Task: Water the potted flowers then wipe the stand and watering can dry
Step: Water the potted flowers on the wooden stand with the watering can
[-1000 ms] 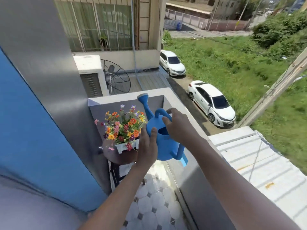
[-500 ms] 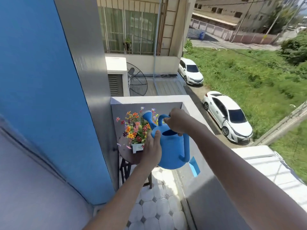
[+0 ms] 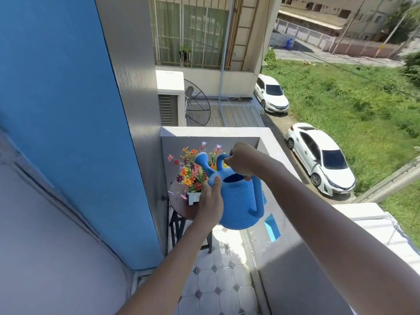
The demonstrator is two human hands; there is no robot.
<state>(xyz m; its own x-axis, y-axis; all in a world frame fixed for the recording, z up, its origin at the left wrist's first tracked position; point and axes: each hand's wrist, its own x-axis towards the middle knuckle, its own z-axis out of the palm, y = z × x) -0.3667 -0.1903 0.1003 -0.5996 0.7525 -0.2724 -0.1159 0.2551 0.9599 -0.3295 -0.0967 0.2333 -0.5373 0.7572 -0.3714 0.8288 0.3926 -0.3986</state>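
Note:
A blue plastic watering can (image 3: 238, 201) hangs in the air over the balcony corner, its spout rose pointing left over the flowers. My right hand (image 3: 242, 159) grips the can's top handle. My left hand (image 3: 210, 201) presses flat against the can's left side. Behind the can stand the colourful potted flowers (image 3: 189, 172) in a small white pot (image 3: 193, 197). The pot sits on a dark round stand (image 3: 179, 206), partly hidden by my left hand and the can.
A blue wall (image 3: 68, 110) and grey pillar (image 3: 136, 110) close the left side. The grey balcony parapet (image 3: 293, 258) runs along the right, with a drop to parked white cars (image 3: 320, 158) below. Tiled floor (image 3: 218, 280) lies underfoot.
The view has swung right to left and closer to the corner. The can has tipped so its spout now reaches over the flowers. Both hands keep their hold.

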